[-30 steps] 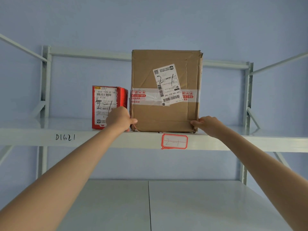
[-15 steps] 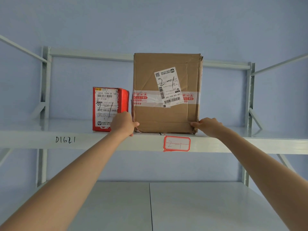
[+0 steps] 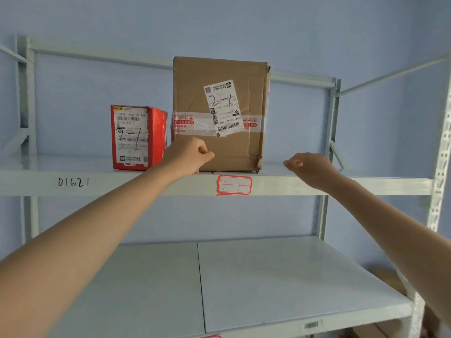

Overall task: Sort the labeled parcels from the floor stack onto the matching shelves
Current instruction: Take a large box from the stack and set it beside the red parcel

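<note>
A tall brown cardboard parcel [image 3: 234, 147] with a white label marked "2-1" stands on the upper shelf [image 3: 341, 185], right above a red-bordered shelf tag [image 3: 233, 185] reading "2-1". A smaller red parcel [image 3: 136, 139], also marked "2-1", stands just left of it. My left hand [image 3: 189, 154] is loosely curled in front of the brown parcel's lower left corner, holding nothing. My right hand [image 3: 310, 167] hovers to the right of the parcel, apart from it, fingers curled and empty.
The shelf edge carries the handwritten mark "D1621" [image 3: 73, 182]. A lower white shelf [image 3: 268, 284] lies beneath. Metal uprights [image 3: 441, 152] frame the right side, and brown cardboard [image 3: 388, 276] shows behind the lower right.
Both hands have let go of the brown parcel's bottom corners and pulled back. The parcel now stands alone on the shelf. The view has shifted downward.
</note>
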